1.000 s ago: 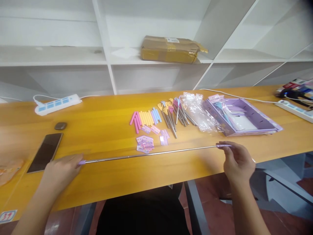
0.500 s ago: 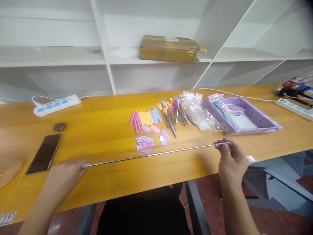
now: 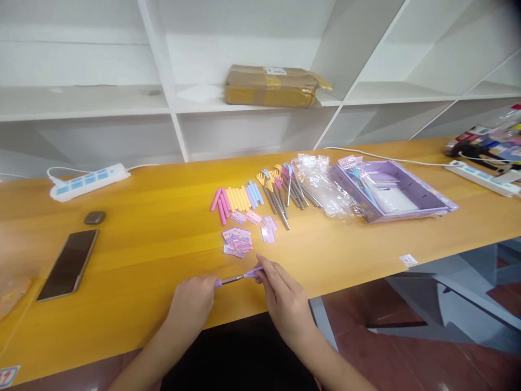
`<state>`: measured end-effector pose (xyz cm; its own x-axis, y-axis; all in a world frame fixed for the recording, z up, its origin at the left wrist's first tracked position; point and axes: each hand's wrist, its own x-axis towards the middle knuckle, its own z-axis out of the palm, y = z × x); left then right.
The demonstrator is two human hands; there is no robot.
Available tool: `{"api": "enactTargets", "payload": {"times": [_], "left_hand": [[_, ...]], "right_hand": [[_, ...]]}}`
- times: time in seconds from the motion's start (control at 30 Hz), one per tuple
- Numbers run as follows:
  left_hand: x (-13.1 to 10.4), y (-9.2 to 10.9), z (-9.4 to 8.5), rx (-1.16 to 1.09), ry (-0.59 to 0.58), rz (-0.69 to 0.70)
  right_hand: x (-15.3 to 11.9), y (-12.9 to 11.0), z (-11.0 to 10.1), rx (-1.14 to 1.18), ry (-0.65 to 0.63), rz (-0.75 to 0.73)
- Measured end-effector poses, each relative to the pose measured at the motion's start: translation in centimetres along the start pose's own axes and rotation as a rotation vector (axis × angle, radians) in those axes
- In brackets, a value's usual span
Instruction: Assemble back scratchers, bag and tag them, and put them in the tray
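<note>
Between my hands, over the front of the table, is a telescopic back scratcher with a metal rod and purple ends, now short. My left hand is wrapped round its purple handle, mostly hidden in the fist. At the other end, my right hand pinches the purple head. Just beyond lie small printed cards in a loose pile. Pink, yellow and blue handle tubes lie in a row behind the cards. To their right are several back scratchers with hand-shaped heads and metal rods.
Clear plastic bags lean against a purple tray on the right. A phone, a small dark object and a power strip lie left. A taped carton sits on the white shelf; another power strip is far right.
My hands have come together from far apart, and the long metal rod between them has collapsed to a short length. The view has shifted slightly.
</note>
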<state>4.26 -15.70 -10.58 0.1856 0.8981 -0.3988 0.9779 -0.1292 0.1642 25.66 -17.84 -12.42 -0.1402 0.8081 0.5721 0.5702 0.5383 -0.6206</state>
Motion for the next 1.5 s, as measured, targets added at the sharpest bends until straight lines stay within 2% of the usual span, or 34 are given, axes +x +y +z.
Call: {"api": "enactTargets", "payload": {"times": [0.1,0.17,0.27,0.33,0.4,0.47,0.5,0.57,0.6,0.63,0.73,0.83,1.03,1.13,1.2,1.27,1.33,1.4,1.5], "left_hand": [[0.0,-0.5,0.4,0.011,0.021,-0.003],[0.1,-1.5,0.2,0.013,0.033,-0.009],[0.7,-3.5,-1.3,-0.03,0.084,0.038],[1.7,-5.2,-2.9,-0.096,0.167,0.096],[3.3,-7.1,-4.6,-0.219,0.268,0.116],[5.5,-8.8,-6.0,-0.467,0.33,0.117],[6.8,-9.5,-6.4,-0.628,0.33,0.12],[9.4,-10.3,-6.8,-0.778,0.303,0.148],[10.6,-10.4,-6.7,-1.067,0.224,0.165],[11.7,-10.3,-6.5,-1.165,0.182,0.181],[13.9,-9.7,-5.4,-1.336,0.134,0.219],[14.4,-9.4,-4.2,-1.442,0.151,0.252],[13.8,-10.0,-3.0,-1.561,0.21,0.29],[13.6,-9.9,-3.0,-1.57,0.224,0.298],[13.6,-9.7,-3.1,-1.565,0.244,0.307],[13.4,-9.4,-3.2,-1.564,0.266,0.332],[12.9,-9.0,-3.0,-1.559,0.256,0.358],[11.9,-8.2,-2.7,-1.529,0.193,0.362],[9.8,-6.5,-2.0,-1.48,0.068,0.362]], "right_hand": [[-0.2,0.4,-0.6,-0.054,-0.051,-0.011],[0.2,1.4,-1.5,-0.07,-0.132,-0.04],[2.2,3.5,-4.2,-0.091,-0.388,-0.101],[4.7,6.0,-6.9,-0.146,-0.47,-0.061],[8.0,9.6,-9.8,-0.282,-0.443,0.056],[11.5,14.1,-12.3,-0.543,-0.355,0.208],[13.0,16.5,-13.3,-0.688,-0.32,0.284],[15.3,20.9,-14.6,-0.906,-0.242,0.419],[16.1,22.8,-14.9,-0.954,-0.225,0.483],[16.5,24.4,-15.1,-0.968,-0.222,0.554],[16.7,27.5,-15.1,-0.921,-0.233,0.739],[16.2,28.8,-15.2,-0.894,-0.211,0.782],[16.2,28.5,-16.5,-0.901,-0.108,0.722],[16.6,26.9,-16.7,-0.929,-0.014,0.661],[17.1,25.0,-16.0,-0.918,0.097,0.575],[17.6,22.1,-14.5,-0.858,0.205,0.437],[17.9,18.4,-12.1,-0.752,0.245,0.268],[17.8,14.0,-8.8,-0.633,0.218,0.072],[16.4,7.5,-3.1,-0.504,0.11,-0.194]]}}
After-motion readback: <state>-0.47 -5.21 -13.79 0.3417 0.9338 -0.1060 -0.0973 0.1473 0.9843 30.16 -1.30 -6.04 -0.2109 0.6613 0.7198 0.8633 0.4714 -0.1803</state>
